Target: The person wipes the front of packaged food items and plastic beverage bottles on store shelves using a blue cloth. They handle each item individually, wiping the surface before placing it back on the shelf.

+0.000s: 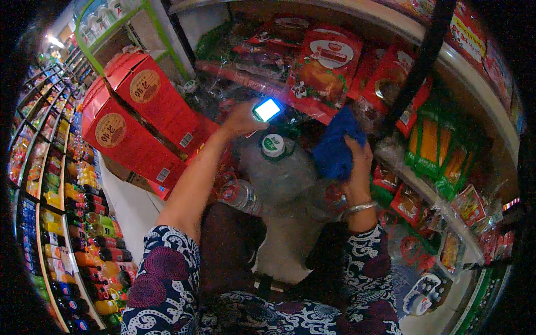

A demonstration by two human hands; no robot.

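My left hand (243,118) holds a small device with a brightly glowing screen (267,109), near the middle of the view. In my right hand (359,155) is a blue cloth (338,144), bunched and hanging over the fingers. Between the hands and lower down stands a large clear plastic bottle with a white and green cap (273,144). A red food package (324,71) with a picture on it lies on the shelf just beyond both hands. Further clear plastic bottles (240,194) stand close below my left forearm.
Two tall red cartons (138,113) stand at the left, beside a green-framed rack (157,27). Far left are long shelves of drinks bottles (98,230). On the right, a curved shelf edge (431,199) runs past green-and-orange packs (435,146). A dark post (423,71) crosses the upper right.
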